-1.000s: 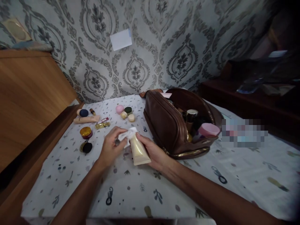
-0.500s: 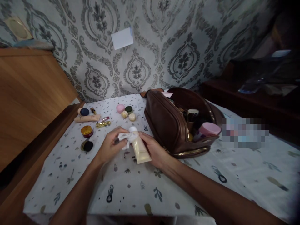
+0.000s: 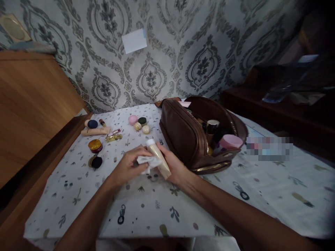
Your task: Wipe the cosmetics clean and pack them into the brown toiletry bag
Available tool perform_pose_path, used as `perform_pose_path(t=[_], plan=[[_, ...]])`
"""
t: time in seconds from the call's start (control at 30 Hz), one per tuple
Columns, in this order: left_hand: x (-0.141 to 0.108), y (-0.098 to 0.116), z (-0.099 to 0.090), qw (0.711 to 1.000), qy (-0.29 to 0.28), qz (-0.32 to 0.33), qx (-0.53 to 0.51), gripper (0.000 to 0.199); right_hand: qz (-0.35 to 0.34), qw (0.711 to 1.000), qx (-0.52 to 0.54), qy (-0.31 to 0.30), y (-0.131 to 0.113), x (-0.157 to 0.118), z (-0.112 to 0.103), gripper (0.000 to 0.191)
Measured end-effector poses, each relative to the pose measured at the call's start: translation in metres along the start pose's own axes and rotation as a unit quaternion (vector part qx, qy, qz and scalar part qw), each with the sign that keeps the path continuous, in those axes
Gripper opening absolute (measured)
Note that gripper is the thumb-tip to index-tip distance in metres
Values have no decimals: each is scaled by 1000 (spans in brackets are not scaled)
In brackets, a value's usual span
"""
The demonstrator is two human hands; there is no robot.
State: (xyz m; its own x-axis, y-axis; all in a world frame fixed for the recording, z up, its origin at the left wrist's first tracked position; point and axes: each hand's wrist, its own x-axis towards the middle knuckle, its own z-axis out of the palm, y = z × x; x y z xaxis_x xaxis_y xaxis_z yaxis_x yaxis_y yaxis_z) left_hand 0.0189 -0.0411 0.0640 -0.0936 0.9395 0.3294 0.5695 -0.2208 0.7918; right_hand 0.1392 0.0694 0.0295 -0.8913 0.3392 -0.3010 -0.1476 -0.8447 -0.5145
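Note:
A cream-coloured tube with a white cap is held above the patterned cloth by my right hand, its fingers wrapped along the tube's right side. My left hand pinches a crumpled white wipe, which lies against the tube's left side. The tube's cap end points away from me. Just right of my right hand stands an open brown bag with a pink-lidded container and a silver-capped bottle inside.
Small jars stand together at the back middle of the cloth. On the left lie a beige tube, a gold tube, an amber-lidded jar and a black round item. A wooden cabinet borders the left.
The wipe has moved down from near the tube's cap to its body. My right hand has turned the tube, which now shows a narrower side. The view has shifted slightly.

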Motion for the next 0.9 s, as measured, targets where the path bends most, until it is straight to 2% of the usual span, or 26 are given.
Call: perform_pose_path(t=[0.07, 0.1, 0.13, 0.23, 0.3, 0.37, 0.47, 0.53, 0.6, 0.77, 0.83, 0.9], plan=[[-1, 2, 3, 999, -39, 14, -22, 16, 34, 998, 43, -14, -3, -1, 0, 42], [-1, 2, 4, 999, -29, 6, -28, 16, 39, 998, 53, -22, -4, -1, 0, 43], [-1, 1, 5, 999, 3, -12, -29, 16, 34, 997, 59, -23, -4, -2, 0, 42], [-1, -6, 5, 986, 143, -80, -9, 16, 4, 998, 65, -6, -1, -3, 1, 32], [-1, -10, 7, 979, 185, -82, 31, 15, -9, 998, 63, 1, 0, -2, -1, 31], [-1, -11, 10, 987, 140, -34, 70, 13, -6, 998, 58, -8, -1, 0, -3, 32], [-3, -4, 15, 995, 8, 48, 87, 10, -7, 997, 74, -15, -4, 2, -6, 34], [-5, 3, 17, 992, -58, 71, 91, 9, -19, 995, 101, 0, -6, 2, -7, 36], [-7, 8, 19, 988, -93, 75, 102, 8, -29, 992, 120, 17, -7, 2, -6, 39], [-11, 17, 26, 985, -106, 100, 95, 15, 1, 990, 134, 45, -7, 1, -4, 46], [-12, 19, 29, 989, -86, 98, 73, 16, 31, 993, 113, 22, -5, 1, -4, 46], [-12, 20, 32, 995, -43, 69, 57, 15, 34, 997, 69, -33, -2, 0, -5, 43]])
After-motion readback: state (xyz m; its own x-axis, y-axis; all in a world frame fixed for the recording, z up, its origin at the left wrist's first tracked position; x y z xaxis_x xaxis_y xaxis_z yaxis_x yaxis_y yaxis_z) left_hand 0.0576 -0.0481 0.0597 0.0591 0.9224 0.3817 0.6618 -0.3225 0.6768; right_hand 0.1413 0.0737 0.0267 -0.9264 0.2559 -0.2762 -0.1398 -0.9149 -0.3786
